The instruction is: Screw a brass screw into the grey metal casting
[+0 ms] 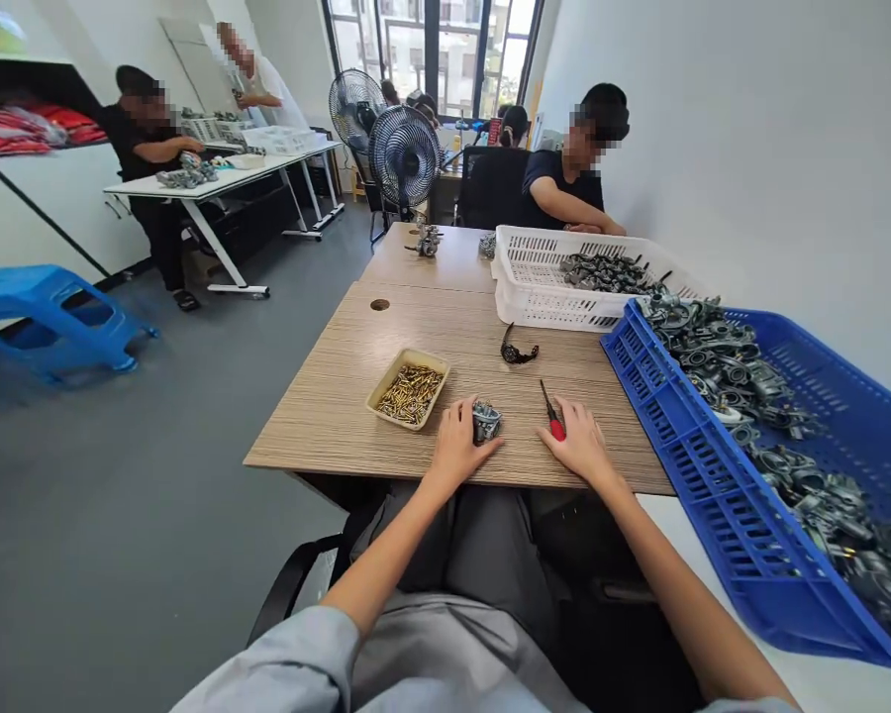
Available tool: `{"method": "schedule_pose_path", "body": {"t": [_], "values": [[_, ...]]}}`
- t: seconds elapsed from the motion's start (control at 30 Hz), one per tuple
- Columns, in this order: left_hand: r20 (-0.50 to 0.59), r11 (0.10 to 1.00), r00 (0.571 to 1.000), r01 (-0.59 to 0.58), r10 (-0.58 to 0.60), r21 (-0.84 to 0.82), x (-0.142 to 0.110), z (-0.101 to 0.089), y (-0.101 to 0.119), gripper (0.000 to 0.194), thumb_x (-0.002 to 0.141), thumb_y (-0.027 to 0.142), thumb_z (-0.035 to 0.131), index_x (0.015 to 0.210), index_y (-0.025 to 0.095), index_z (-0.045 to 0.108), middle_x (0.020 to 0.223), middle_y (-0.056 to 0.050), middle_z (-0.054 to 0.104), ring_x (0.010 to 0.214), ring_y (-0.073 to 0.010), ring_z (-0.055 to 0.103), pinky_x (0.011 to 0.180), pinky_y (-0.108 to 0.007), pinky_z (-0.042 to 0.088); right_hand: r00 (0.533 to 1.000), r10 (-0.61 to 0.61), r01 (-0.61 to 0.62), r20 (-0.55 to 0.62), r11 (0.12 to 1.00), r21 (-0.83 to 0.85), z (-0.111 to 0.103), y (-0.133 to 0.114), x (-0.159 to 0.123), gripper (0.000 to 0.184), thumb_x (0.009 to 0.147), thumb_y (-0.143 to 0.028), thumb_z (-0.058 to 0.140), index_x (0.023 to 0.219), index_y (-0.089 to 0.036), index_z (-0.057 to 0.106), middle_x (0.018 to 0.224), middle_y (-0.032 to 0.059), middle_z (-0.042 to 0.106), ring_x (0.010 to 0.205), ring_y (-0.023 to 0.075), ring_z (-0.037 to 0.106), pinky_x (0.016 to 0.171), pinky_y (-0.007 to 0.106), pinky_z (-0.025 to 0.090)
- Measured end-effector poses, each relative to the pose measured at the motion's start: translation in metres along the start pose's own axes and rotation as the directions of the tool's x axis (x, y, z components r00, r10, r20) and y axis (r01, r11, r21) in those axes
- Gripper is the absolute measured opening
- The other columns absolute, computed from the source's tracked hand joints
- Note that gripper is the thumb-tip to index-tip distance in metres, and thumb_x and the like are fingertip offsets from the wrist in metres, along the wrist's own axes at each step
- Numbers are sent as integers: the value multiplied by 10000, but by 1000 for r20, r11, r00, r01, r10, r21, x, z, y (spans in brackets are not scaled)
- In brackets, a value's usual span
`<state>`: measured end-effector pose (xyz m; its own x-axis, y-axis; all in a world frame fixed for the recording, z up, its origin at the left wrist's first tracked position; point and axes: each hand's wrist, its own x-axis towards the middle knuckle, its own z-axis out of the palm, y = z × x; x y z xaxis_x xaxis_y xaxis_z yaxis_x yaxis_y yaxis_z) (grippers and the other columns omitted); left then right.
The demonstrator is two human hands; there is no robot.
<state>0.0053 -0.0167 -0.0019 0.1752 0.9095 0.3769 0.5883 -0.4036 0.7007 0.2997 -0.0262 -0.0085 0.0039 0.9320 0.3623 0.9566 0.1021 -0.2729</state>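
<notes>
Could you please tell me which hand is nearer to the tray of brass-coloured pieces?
Left. The left hand is just right of the tray, beside the metal part; the right hand is farther right, beside the screwdriver.

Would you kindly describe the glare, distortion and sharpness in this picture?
Head view throughout: the window is bright, partly washed out; the blue crate looks stretched toward the right edge; the stool looks soft; the metal part at the left hand is too small for fine detail.
</notes>
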Motion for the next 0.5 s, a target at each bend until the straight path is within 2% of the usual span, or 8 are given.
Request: {"method": "schedule_pose_path", "body": {"t": [0.17, 0.23, 0.33, 0.43, 0.5], "values": [[46, 994, 998, -55, 51, 93, -3, 3, -3, 839, 891, 394, 844, 1637, 234, 493, 1468, -177, 687, 1328, -378, 638, 1158, -525, 513, 994, -11, 10, -109, 1000, -10, -2, 17, -30, 397, 1073, -511, 547, 1311, -242, 715, 1231, 170, 720, 1154, 379, 626, 1014, 523, 517], [47, 992, 997, -69, 64, 105, -5, 3, -2, 808, 900, 396, 820, 1629, 236, 509, 1459, -171, 699, 1316, -371, 649, 1144, -513, 521, 992, -11, 13, -128, 1000, 12, -1, 19, -32, 353, 1068, -486, 540, 1238, -242, 732, 1185, 163, 721, 1121, 372, 624, 1006, 514, 515], [38, 993, 998, -57, 53, 103, -10, -2, 4, 840, 883, 420, 832, 1635, 230, 509, 1466, -174, 688, 1332, -379, 648, 1151, -524, 524, 991, -7, 12, -134, 999, 33, -1, 20, -32, 351, 1066, -476, 535, 1236, -237, 728, 1201, 162, 722, 1141, 374, 620, 1016, 512, 507], [41, 993, 996, -88, 85, 84, -19, -20, 10, 827, 880, 374, 836, 1634, 249, 521, 1529, -167, 647, 1395, -379, 619, 1202, -535, 507, 990, -15, 21, -138, 999, 42, 0, 20, -33, 358, 1067, -468, 537, 1257, -230, 724, 1227, 166, 722, 1161, 379, 612, 1025, 517, 501], [52, 987, 988, -147, 144, 70, -20, -44, 12, 700, 920, 322, 794, 1585, 271, 582, 1510, -145, 658, 1400, -356, 619, 1240, -521, 490, 990, -23, 29, -138, 999, 38, 2, 21, -34, 361, 1066, -462, 541, 1267, -225, 725, 1230, 171, 721, 1160, 381, 604, 1029, 518, 496]]}}
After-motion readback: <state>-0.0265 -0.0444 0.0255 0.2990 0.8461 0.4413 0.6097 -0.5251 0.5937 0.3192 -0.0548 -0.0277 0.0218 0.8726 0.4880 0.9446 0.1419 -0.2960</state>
